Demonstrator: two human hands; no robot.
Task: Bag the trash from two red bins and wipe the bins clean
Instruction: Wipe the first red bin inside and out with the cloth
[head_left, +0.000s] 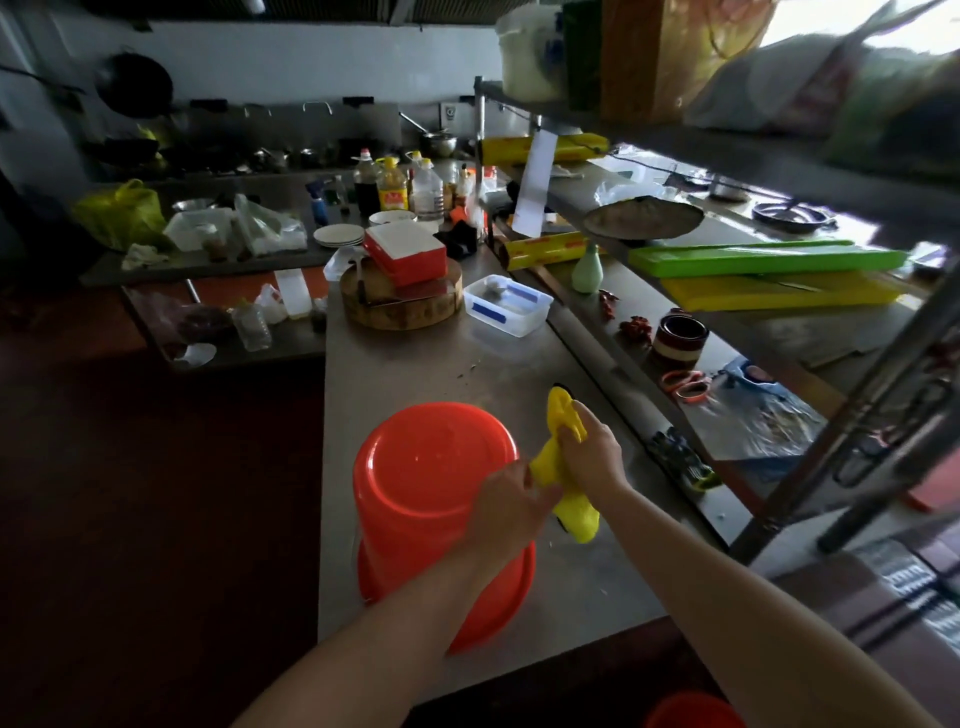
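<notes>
We see a red bin (431, 478) standing upside down on the steel counter (415, 364), close to the near edge, with its flat bottom facing up. Just beside it on the right, two bare hands hold a yellow cloth (576, 512). The right hand (592, 452) has its fingers curled round the top part of the cloth. The left hand (506, 501) reaches across the side of the bin and pinches the cloth lower down. The cloth hangs between them in a twisted bunch, and its end touches the counter. We think the wiping step is in hand. We cannot tell if the bin is clean yet, because the room is dim. The bin looks like thin, smooth plastic, so we think it is light and stiff, and it may slide on the shiny counter when pushed. One hand should press on its bottom or hold its wide rim while the other hand rubs. The cloth is soft and floppy, so it is best held bunched in the palm. A second red bin (693, 709) peeks in at the bottom edge, down below the counter. We see only its rim. Farther back on the counter sit a round wooden chopping board (400, 306) and a clear plastic tub (506, 306).
</notes>
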